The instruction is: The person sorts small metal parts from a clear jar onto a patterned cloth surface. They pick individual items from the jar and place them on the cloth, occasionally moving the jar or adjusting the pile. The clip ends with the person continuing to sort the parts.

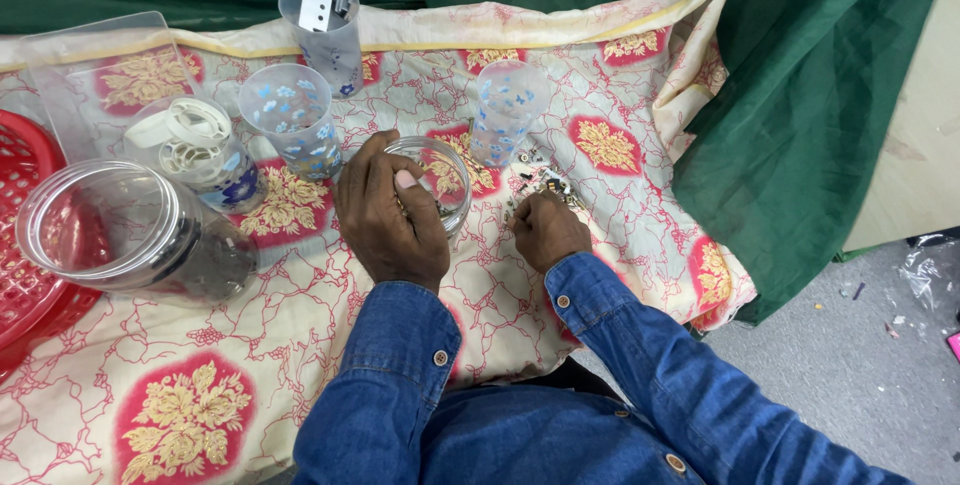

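Note:
My left hand [388,213] grips the rim of a small clear glass jar [445,170] that stands on the flowered cloth [180,415]; the thumb hooks over the rim. Small dark and metallic parts [540,183] lie in a loose pile on the cloth just right of the jar. My right hand [547,230] rests on the near edge of that pile with its fingers curled down among the parts; whether it pinches one is hidden. Both arms wear blue denim sleeves.
Clear plastic cups with blue prints stand behind: one [506,110] beside the pile, one [290,117] left of it, one [325,30] holding white pieces. A large clear jar [130,230] lies on its side by a red basket [25,235]. Green fabric [800,95] drapes right.

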